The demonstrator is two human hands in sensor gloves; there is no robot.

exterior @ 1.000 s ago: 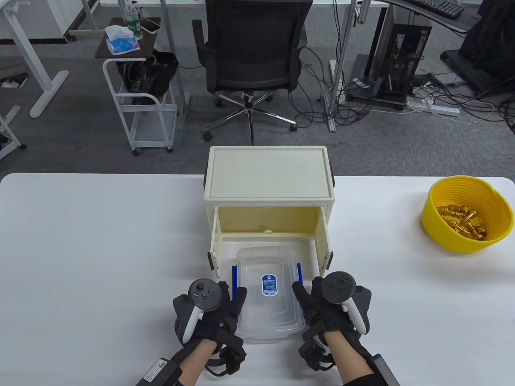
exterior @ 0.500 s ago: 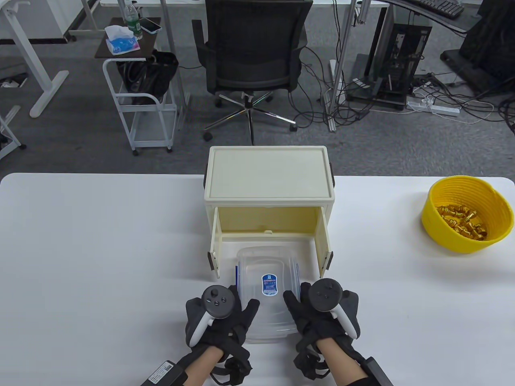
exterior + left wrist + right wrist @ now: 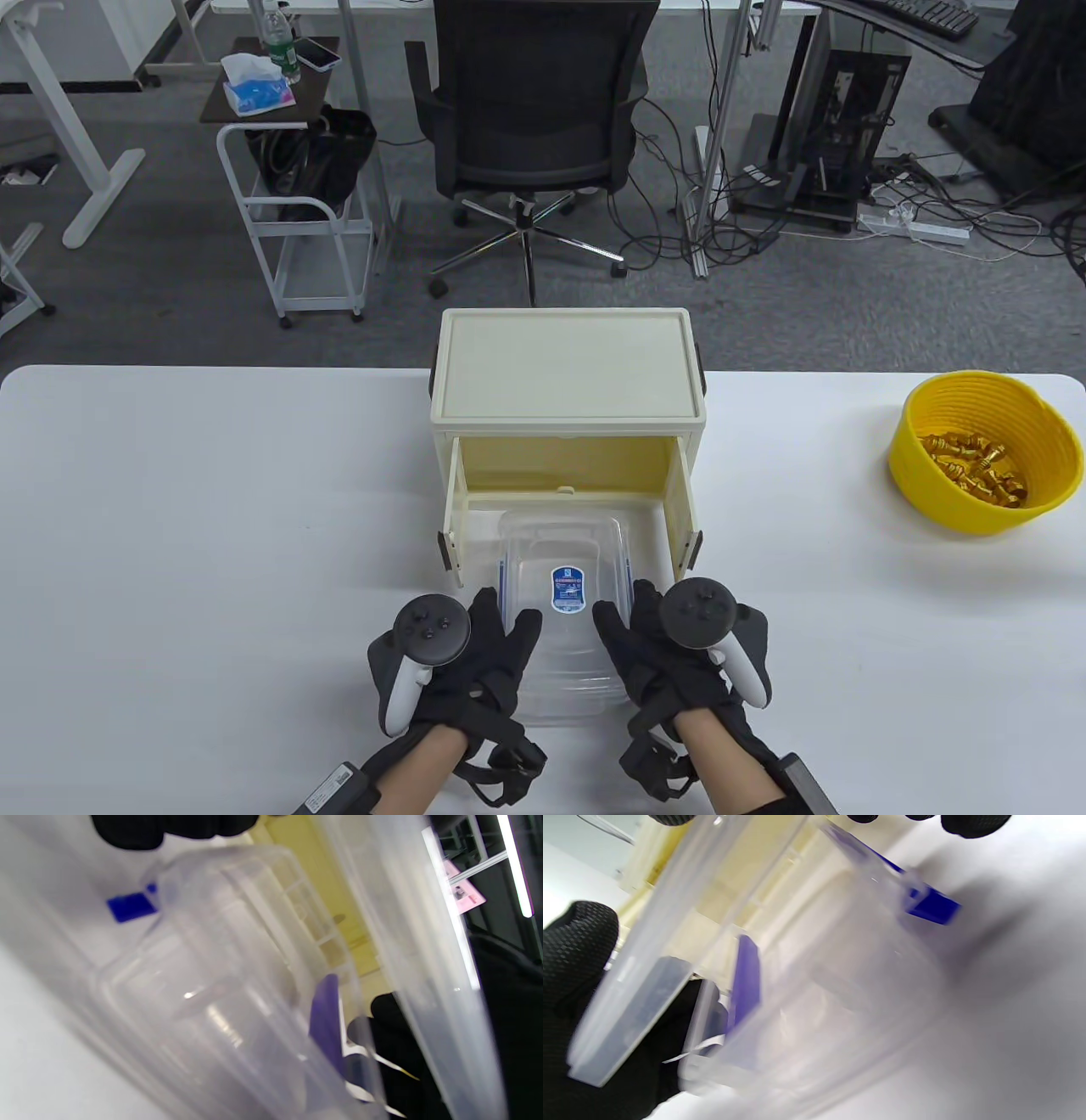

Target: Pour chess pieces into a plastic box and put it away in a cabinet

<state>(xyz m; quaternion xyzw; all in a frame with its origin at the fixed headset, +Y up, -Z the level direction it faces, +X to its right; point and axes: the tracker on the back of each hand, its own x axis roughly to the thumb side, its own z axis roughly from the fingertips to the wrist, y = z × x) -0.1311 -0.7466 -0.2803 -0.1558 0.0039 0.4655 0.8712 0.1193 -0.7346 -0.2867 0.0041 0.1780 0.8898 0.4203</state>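
A: What's the biggest thing on the table (image 3: 212,509)?

B: The cream cabinet (image 3: 567,365) at the middle of the far edge. Both its doors stand open toward the person.

A: And the plastic box?

B: The clear box (image 3: 563,628) sits on the table right in front of the open cabinet, its far end between the two doors, its near end between the hands. The lid (image 3: 560,552) with the blue label is tilted: in the wrist views its near edge stands clear of the box rim, with blue clips along the sides.

A: How do the hands have it?

B: The left hand (image 3: 462,658) and right hand (image 3: 674,649) sit on either side of the near end, fingers curled around the lid's near corners. In the right wrist view a gloved thumb (image 3: 577,942) lies against the raised lid edge, so both hands grip the lid.

A: Where are the chess pieces?

B: They are in the yellow bowl (image 3: 984,463) at the far right of the table, well apart from the box. The gold pieces (image 3: 976,471) lie in a heap at its bottom.
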